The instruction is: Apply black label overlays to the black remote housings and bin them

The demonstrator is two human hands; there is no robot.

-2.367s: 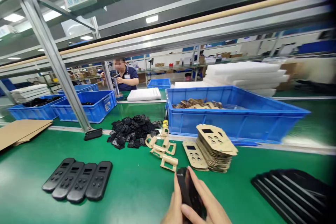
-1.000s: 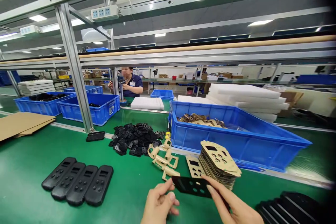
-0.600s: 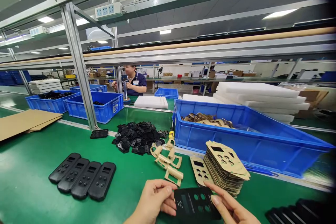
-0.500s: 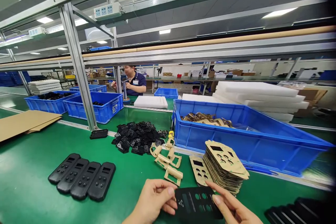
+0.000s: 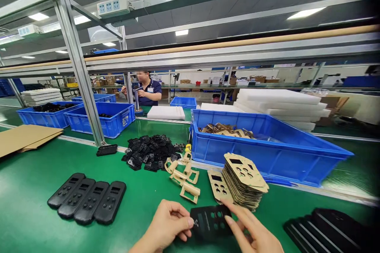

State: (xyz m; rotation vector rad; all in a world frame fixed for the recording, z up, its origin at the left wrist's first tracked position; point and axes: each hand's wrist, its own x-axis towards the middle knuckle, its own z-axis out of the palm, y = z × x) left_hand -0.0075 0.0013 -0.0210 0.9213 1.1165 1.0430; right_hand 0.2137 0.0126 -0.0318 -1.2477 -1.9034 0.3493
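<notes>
Low in the middle of the head view, a thin black faceplate [image 5: 210, 223] with round holes and a window is held between both hands. My left hand [image 5: 171, 223] pinches its left end between thumb and fingers. My right hand [image 5: 251, 229] grips the right end, thumb at the near side and fingers at the far edge. Just beyond the plate stands a stack of tan-backed faceplates [image 5: 245, 178], with one more such plate [image 5: 219, 185] leaning against its left side. Curled tan backing sheets [image 5: 184, 178] lie beyond my left hand.
Four-button black housings [image 5: 89, 201] lie in a row at left. A heap of small black parts [image 5: 151, 151] sits mid-table. A large blue bin [image 5: 264, 146] holds tan scraps. More black housings [image 5: 323, 227] lie at right. A metal post [image 5: 78, 71] rises at left; a person [image 5: 150, 89] sits opposite.
The view has shifted a little to the right, so things appear further left. Both hands still hold the black faceplate, which now lies slightly flatter in view.
</notes>
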